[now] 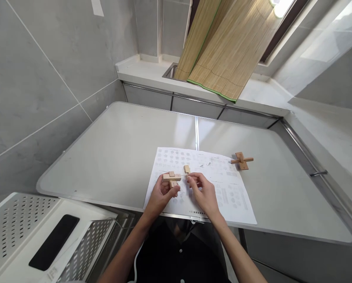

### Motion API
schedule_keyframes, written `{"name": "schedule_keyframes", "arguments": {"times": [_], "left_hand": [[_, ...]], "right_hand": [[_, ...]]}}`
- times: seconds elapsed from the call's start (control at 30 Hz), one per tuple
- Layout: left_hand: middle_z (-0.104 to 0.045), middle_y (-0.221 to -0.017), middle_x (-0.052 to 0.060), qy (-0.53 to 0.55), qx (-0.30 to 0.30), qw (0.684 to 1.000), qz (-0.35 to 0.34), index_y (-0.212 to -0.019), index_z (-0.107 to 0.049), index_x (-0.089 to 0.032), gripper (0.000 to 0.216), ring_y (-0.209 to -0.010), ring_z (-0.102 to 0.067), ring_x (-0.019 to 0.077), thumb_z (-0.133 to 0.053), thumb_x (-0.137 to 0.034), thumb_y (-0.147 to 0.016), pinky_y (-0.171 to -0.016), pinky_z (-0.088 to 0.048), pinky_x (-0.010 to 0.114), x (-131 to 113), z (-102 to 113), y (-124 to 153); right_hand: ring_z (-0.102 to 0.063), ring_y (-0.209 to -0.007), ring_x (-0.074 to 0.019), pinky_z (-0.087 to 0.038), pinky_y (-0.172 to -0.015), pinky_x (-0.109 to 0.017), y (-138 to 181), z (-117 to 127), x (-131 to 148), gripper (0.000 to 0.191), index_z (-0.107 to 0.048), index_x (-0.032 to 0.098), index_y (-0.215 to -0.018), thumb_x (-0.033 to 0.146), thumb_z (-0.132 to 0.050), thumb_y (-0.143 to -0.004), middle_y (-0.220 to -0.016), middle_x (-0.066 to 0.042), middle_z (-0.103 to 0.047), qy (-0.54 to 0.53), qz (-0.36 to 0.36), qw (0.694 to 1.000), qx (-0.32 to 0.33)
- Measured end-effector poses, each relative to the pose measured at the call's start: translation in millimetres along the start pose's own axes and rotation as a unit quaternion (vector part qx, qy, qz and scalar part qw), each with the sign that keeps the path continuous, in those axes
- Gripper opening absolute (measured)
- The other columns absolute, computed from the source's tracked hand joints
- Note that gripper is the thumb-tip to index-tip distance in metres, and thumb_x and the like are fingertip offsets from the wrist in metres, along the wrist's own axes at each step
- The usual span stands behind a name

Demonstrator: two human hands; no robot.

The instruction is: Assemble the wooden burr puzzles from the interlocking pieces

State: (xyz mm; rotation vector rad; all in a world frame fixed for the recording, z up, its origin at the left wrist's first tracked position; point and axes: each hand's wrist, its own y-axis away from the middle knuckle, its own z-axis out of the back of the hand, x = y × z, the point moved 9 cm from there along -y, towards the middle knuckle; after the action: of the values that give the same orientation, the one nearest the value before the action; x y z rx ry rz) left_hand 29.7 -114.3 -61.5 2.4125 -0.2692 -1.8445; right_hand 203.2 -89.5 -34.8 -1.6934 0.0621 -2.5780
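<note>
Both hands sit near the tabletop's point(105, 157) front edge: left hand point(159, 194) grips crossed wooden blocks point(172, 178), right hand point(203, 192) pinches one small block point(187, 169).

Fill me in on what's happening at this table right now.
A person stands at a white table handling wooden puzzle blocks over a printed instruction sheet. The left hand holds a partly joined cluster of wooden pieces just above the sheet. The right hand pinches a single small wooden block at its fingers, close beside the cluster but apart from it. A second, cross-shaped wooden puzzle lies untouched at the sheet's far right corner. A dark phone rests on the perforated white stand at lower left.
</note>
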Motion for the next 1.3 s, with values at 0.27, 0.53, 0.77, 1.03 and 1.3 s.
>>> {"name": "schedule_keyframes", "arguments": {"times": [0.27, 0.53, 0.77, 1.03, 1.3], "left_hand": [[-0.074, -0.098, 0.005, 0.009, 0.011, 1.0, 0.008, -0.125, -0.055, -0.018, 0.06, -0.081, -0.066, 0.0168, -0.085, -0.045, -0.081, -0.076, -0.053, 0.029, -2, -2, 1], [-0.074, -0.108, 0.007, 0.0, 0.018, 1.0, 0.012, -0.129, -0.054, -0.02, 0.068, -0.103, -0.07, 0.0232, -0.089, -0.046, -0.077, -0.096, -0.053, 0.036, 4, -1, 3], [-0.074, -0.117, 0.009, -0.013, 0.024, 1.0, 0.008, -0.134, -0.052, -0.021, 0.071, -0.109, -0.071, 0.0251, -0.09, -0.041, -0.077, -0.103, -0.053, 0.041, 6, -3, 3], [-0.073, -0.123, 0.009, -0.081, 0.017, 0.996, -0.018, -0.137, -0.052, -0.024, 0.071, -0.103, -0.071, 0.0225, -0.09, -0.037, -0.078, -0.094, -0.057, 0.037, 0, -5, 7], [-0.067, -0.093, -0.001, -0.181, 0.032, 0.98, -0.07, -0.137, -0.058, -0.026, 0.069, -0.073, -0.058, 0.013, -0.09, -0.04, -0.077, -0.068, -0.051, 0.026, -8, -11, 8]], "right_hand": [[-0.067, -0.085, -0.0245, -0.05, -0.076, -0.037, -27, 4, -7, 0.032, -0.064, 0.022, -0.109, 0.051, -0.056, -0.1, -0.103, -0.008, -0.073, 0.169, 0.01, 0.985, -0.025], [-0.067, -0.083, -0.0217, -0.049, -0.074, -0.035, -64, -10, 5, 0.027, -0.069, 0.022, -0.114, 0.04, -0.056, -0.099, -0.093, -0.003, -0.071, 0.226, 0.019, 0.97, 0.089], [-0.068, -0.09, -0.0214, -0.056, -0.081, -0.037, -36, 12, 0, 0.032, -0.071, 0.024, -0.112, 0.047, -0.05, -0.105, -0.112, -0.008, -0.066, 0.148, 0.034, 0.98, 0.131], [-0.065, -0.078, -0.0199, -0.057, -0.072, -0.034, 5, 24, 12, 0.029, -0.064, 0.024, -0.099, 0.05, -0.054, -0.105, -0.098, -0.005, -0.064, 0.044, 0.01, 0.996, 0.081], [-0.067, -0.082, -0.0206, -0.055, -0.067, -0.03, 32, 18, 33, 0.02, -0.063, 0.024, -0.106, 0.042, -0.055, -0.107, -0.096, -0.005, -0.071, 0.086, 0.054, 0.993, 0.054]]}}
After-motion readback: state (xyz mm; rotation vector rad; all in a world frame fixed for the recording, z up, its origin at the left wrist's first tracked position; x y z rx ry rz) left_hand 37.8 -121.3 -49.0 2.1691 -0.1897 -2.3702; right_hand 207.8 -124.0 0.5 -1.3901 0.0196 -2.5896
